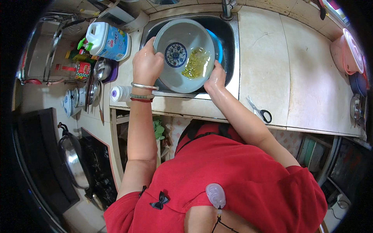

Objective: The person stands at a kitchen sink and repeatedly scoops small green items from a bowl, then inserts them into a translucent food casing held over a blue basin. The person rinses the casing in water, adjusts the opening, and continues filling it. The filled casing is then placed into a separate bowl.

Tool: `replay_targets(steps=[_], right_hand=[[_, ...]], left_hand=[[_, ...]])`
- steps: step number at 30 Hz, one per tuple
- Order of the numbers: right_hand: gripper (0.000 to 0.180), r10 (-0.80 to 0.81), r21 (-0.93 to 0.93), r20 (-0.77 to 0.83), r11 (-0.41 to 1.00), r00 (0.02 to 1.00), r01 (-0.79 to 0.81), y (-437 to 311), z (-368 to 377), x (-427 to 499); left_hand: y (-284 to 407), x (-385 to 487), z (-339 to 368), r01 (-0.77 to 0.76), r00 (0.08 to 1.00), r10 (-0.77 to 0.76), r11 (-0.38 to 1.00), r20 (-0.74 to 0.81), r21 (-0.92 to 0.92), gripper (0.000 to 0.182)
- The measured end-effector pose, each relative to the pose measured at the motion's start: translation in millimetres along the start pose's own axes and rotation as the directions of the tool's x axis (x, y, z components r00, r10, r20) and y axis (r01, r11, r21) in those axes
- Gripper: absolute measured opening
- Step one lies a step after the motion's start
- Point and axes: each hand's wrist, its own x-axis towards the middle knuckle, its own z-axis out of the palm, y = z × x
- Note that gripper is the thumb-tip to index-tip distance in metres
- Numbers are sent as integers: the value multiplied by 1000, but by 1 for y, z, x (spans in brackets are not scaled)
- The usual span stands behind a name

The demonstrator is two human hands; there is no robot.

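Note:
A large pale bowl (186,32) with a blue floral medallion on its inside is held over the sink by both hands. My left hand (148,62) grips its left rim, and my right hand (216,76) supports the lower right side. The bowl is tilted to the right. Small green beans (191,66), which look like mung beans, lie with some water on that side. Under the bowl's right edge shows part of a bright blue basin (219,48), set in the dark sink (230,35). The rest of the basin is hidden.
A faucet (227,10) stands behind the sink. Scissors (260,112) lie near the counter's front edge at right. A detergent jug (107,40), a white bottle (120,93) and several metal bowls (102,69) crowd the left. A pink bucket (342,54) is far right.

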Motion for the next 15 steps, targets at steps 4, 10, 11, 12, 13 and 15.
replay_targets(steps=[4,10,11,12,13,15], right_hand=[[31,-4,16,-13,1000,1000,5,1,2,3],[33,-29,33,73,999,997,27,2,6,4],[34,-51,36,91,998,995,48,4,6,7],[33,-66,38,82,997,995,63,6,7,8],[32,-80,41,72,996,994,78,8,7,10],[31,-107,47,59,993,992,105,14,7,18]], left_hand=[[-5,1,3,-21,999,22,999,-38,28,45],[-7,1,2,-55,995,58,998,-80,38,46],[-4,1,1,-45,997,47,998,-68,42,46],[0,1,-1,-32,998,35,998,-56,48,46],[3,0,-1,-20,999,23,998,-45,55,46],[5,1,2,-64,996,68,996,-60,66,46]])
